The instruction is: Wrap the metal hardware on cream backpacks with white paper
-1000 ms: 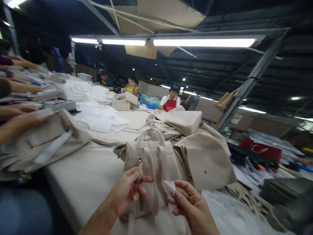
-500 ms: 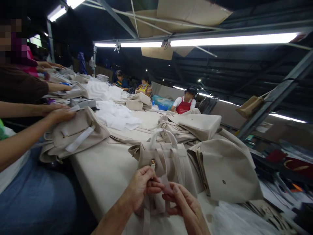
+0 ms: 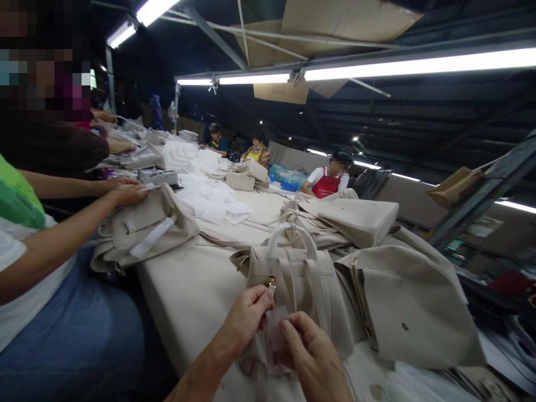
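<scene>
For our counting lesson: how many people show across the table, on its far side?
3: the person in a red apron, nearest; the person in a yellow apron, farther left; the person in a dark top, left again. Others may be hidden.

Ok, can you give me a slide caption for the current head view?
Left hand pinching the zipper pull on a beige bag, right hand holding a small translucent sheet.

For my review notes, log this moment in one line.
left hand: pinching zipper pull; right hand: holding translucent film; beige bag: handle up
</scene>
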`<state>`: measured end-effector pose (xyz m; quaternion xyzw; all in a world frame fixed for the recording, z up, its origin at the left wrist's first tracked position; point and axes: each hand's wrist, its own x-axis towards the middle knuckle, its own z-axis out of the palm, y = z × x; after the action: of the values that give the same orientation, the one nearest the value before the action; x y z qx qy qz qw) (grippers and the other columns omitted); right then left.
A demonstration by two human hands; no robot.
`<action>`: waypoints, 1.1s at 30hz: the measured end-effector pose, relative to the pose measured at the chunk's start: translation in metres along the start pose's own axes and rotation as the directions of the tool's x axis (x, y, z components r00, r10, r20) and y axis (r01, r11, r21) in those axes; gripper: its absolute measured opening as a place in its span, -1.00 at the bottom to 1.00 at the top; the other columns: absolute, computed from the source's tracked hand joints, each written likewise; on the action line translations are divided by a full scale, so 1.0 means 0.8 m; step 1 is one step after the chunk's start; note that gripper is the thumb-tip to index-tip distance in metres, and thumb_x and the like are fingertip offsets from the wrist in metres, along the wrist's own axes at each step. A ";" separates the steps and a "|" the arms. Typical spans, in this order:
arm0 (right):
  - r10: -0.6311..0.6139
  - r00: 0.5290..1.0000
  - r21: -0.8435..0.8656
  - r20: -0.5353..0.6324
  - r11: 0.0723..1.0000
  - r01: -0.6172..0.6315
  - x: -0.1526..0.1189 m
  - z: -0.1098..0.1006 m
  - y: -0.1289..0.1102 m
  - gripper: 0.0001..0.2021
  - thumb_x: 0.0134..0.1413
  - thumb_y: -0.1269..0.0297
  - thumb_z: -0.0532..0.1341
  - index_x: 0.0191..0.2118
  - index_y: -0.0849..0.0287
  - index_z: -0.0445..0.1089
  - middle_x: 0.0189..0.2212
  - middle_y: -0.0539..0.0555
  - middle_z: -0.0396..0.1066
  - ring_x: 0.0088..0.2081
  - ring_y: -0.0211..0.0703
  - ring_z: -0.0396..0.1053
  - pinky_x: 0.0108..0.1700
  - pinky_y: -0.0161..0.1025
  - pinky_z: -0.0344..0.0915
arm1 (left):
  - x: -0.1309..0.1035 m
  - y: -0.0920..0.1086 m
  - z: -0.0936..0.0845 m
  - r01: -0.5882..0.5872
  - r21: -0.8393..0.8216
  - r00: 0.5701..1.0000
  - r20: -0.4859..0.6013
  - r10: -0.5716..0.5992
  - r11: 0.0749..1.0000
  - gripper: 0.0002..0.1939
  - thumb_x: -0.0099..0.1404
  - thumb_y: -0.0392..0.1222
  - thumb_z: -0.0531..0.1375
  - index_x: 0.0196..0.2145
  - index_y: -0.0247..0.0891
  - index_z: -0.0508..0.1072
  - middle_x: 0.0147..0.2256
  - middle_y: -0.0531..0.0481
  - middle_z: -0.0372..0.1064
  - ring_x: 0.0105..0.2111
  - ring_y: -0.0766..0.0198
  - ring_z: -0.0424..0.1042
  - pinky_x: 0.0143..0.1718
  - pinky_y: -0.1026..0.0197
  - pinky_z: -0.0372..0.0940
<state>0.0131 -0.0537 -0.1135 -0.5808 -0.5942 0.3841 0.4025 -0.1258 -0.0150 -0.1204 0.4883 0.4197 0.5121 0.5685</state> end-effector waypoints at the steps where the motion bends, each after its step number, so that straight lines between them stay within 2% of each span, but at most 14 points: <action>1: 0.012 1.000 0.010 -0.011 1.000 -0.012 0.002 0.004 0.005 -0.61 -0.05 -0.19 0.17 -0.49 0.06 0.36 -0.59 0.00 0.39 -0.55 -0.14 0.31 -0.50 -0.28 0.27 | -0.001 0.002 -0.001 -0.040 0.083 0.999 -0.031 0.043 0.996 -0.63 0.23 0.05 0.14 -0.59 -0.23 0.26 -0.67 0.19 0.06 -0.66 0.42 0.06 -0.61 0.33 -0.05; 5: -0.081 0.980 -0.147 -0.180 0.988 0.055 0.012 0.018 0.021 -0.64 -0.07 -0.13 0.17 -0.54 0.07 0.40 -0.58 0.05 0.41 -0.50 -0.10 0.34 -0.45 -0.25 0.25 | -0.005 0.015 -0.005 -0.129 0.327 0.985 -0.067 0.160 0.936 -0.71 0.26 -0.13 0.08 -0.60 -0.24 0.30 -0.63 0.14 0.16 -0.54 0.34 0.18 -0.49 0.30 0.03; 7: -0.139 0.964 -0.195 -0.227 0.976 0.095 0.016 0.021 0.025 -0.65 -0.07 -0.10 0.16 -0.54 0.07 0.43 -0.52 0.08 0.45 -0.45 -0.07 0.38 -0.39 -0.23 0.28 | -0.005 0.019 -0.006 -0.138 0.322 0.984 -0.064 0.167 0.937 -0.72 0.25 -0.14 0.08 -0.60 -0.22 0.27 -0.64 0.15 0.17 -0.57 0.34 0.19 -0.50 0.31 0.05; 9: -0.125 0.964 -0.169 -0.235 0.982 0.086 0.020 0.022 0.025 -0.65 -0.05 -0.10 0.16 -0.51 0.08 0.46 -0.51 0.08 0.47 -0.45 -0.06 0.39 -0.38 -0.23 0.29 | -0.002 0.018 -0.005 -0.121 0.250 0.988 -0.064 0.141 0.961 -0.76 0.24 -0.14 0.09 -0.57 -0.20 0.24 -0.66 0.17 0.19 -0.64 0.38 0.17 -0.57 0.33 0.06; 11: -0.061 0.972 -0.082 -0.227 0.996 0.043 0.024 0.022 0.022 -0.64 -0.03 -0.10 0.16 -0.46 0.09 0.48 -0.53 0.06 0.48 -0.46 -0.07 0.38 -0.40 -0.24 0.28 | 0.001 0.014 -0.003 -0.086 0.159 0.994 -0.060 0.096 0.984 -0.80 0.24 -0.12 0.11 -0.51 -0.19 0.23 -0.67 0.19 0.23 -0.71 0.41 0.16 -0.64 0.35 0.04; 13: 0.007 0.984 0.078 -0.180 0.997 0.007 0.029 0.023 0.018 -0.64 -0.06 -0.10 0.21 -0.44 0.11 0.49 -0.54 0.05 0.49 -0.45 -0.08 0.40 -0.40 -0.26 0.29 | 0.005 0.010 0.000 -0.044 0.081 0.998 -0.046 0.048 0.996 -0.80 0.23 -0.08 0.12 -0.47 -0.19 0.22 -0.68 0.18 0.26 -0.75 0.43 0.17 -0.68 0.38 0.04; 16: 0.075 0.992 0.355 -0.100 0.934 -0.035 0.038 0.029 0.011 -0.64 -0.14 -0.09 0.29 -0.47 0.17 0.48 -0.55 0.04 0.48 -0.46 -0.12 0.39 -0.39 -0.28 0.32 | 0.008 0.004 0.005 -0.027 -0.005 0.999 -0.038 0.026 1.000 -0.76 0.21 0.00 0.15 -0.42 -0.20 0.23 -0.67 0.17 0.29 -0.77 0.43 0.21 -0.71 0.40 0.07; 18: 0.092 0.992 0.459 -0.085 0.888 -0.043 0.043 0.033 0.010 -0.62 -0.17 -0.09 0.33 -0.49 0.20 0.47 -0.58 0.02 0.45 -0.50 -0.17 0.36 -0.43 -0.29 0.30 | 0.009 0.001 0.007 -0.036 -0.038 0.998 -0.048 0.034 0.999 -0.72 0.19 0.03 0.18 -0.35 -0.21 0.23 -0.67 0.19 0.29 -0.77 0.43 0.21 -0.72 0.40 0.07; 24: 0.083 0.996 0.503 -0.045 0.863 -0.049 0.050 0.037 0.012 -0.60 -0.20 -0.08 0.37 -0.49 0.22 0.47 -0.62 -0.04 0.36 -0.55 -0.26 0.24 -0.51 -0.35 0.18 | 0.013 -0.009 0.007 -0.010 -0.114 0.996 -0.091 0.000 0.993 -0.55 0.11 0.07 0.25 -0.20 -0.21 0.18 -0.67 0.22 0.31 -0.78 0.41 0.23 -0.73 0.40 0.09; 28: 0.074 0.997 0.556 -0.016 0.830 -0.053 0.052 0.039 0.013 -0.59 -0.22 -0.08 0.40 -0.48 0.24 0.49 -0.63 -0.07 0.30 -0.56 -0.32 0.17 -0.51 -0.38 0.15 | 0.015 -0.014 0.008 0.020 -0.148 0.993 -0.111 -0.037 0.989 -0.52 0.08 0.07 0.27 -0.18 -0.22 0.17 -0.66 0.19 0.35 -0.77 0.41 0.26 -0.76 0.42 -0.02; 33: 0.090 0.996 0.598 0.022 0.797 -0.085 0.060 0.047 0.020 -0.56 -0.29 -0.09 0.43 -0.41 0.24 0.54 -0.60 -0.03 0.38 -0.51 -0.25 0.28 -0.45 -0.36 0.24 | 0.020 -0.019 0.005 0.124 -0.206 0.983 -0.107 -0.148 0.971 -0.50 -0.02 0.11 0.29 -0.27 -0.26 0.22 -0.66 0.11 0.39 -0.77 0.41 0.29 -0.81 0.43 -0.11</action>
<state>-0.0158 -0.0048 -0.1408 -0.4525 -0.4140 0.5677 0.5491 -0.1175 0.0005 -0.1345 0.3671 0.4331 0.5399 0.6214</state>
